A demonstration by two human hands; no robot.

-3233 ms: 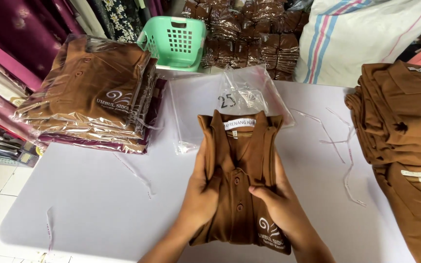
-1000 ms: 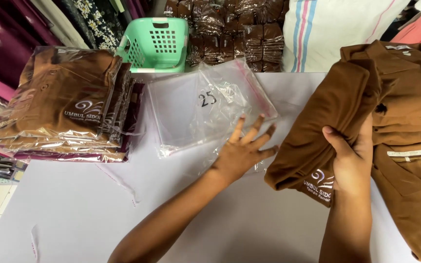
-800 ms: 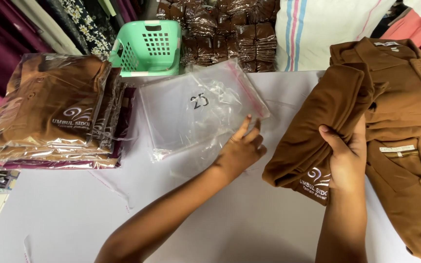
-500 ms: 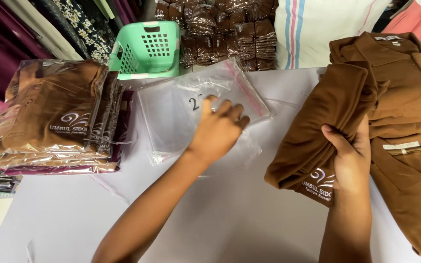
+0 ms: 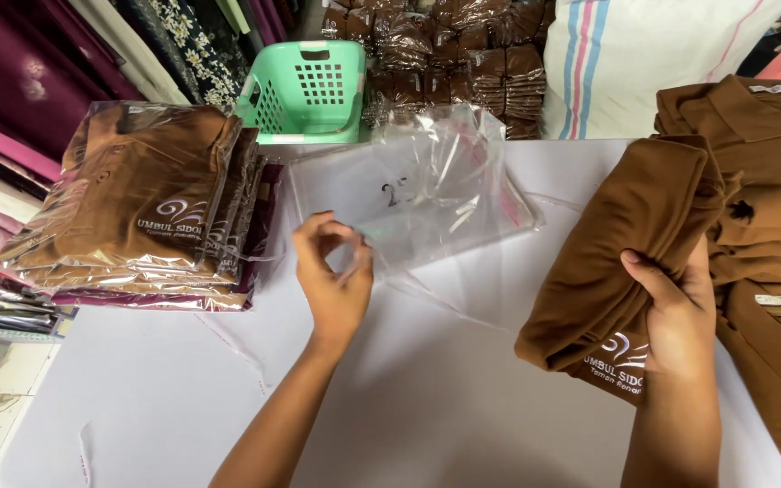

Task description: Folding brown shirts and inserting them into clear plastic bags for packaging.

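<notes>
On the left of the white counter [image 5: 463, 398] stands a stack of bagged shirts [image 5: 142, 212], brown polo shirts already sealed in clear plastic, with a green basket [image 5: 307, 90] behind it against hanging fabrics. Just right of the stack, the left hand [image 5: 332, 280] pinches the near edge of a clear plastic bag [image 5: 418, 194] between thumb and fingertips, lifting it so the far end billows up off the counter; the bag is empty and whether its mouth is open cannot be told. Behind it, more packed brown goods fill the back wall beside a striped sack [image 5: 644, 63]. To the right, the right hand [image 5: 675, 321] is closed around a folded brown shirt [image 5: 625, 258], held clear of the counter with its white emblem facing the camera, well apart from the bag. At the far right lies a pile of unbagged shirts [image 5: 761, 181], collars showing. By the look of the two piles, a good share of the packing is done; the shirt in hand is folded but not yet in its bag, and the pile waits.
</notes>
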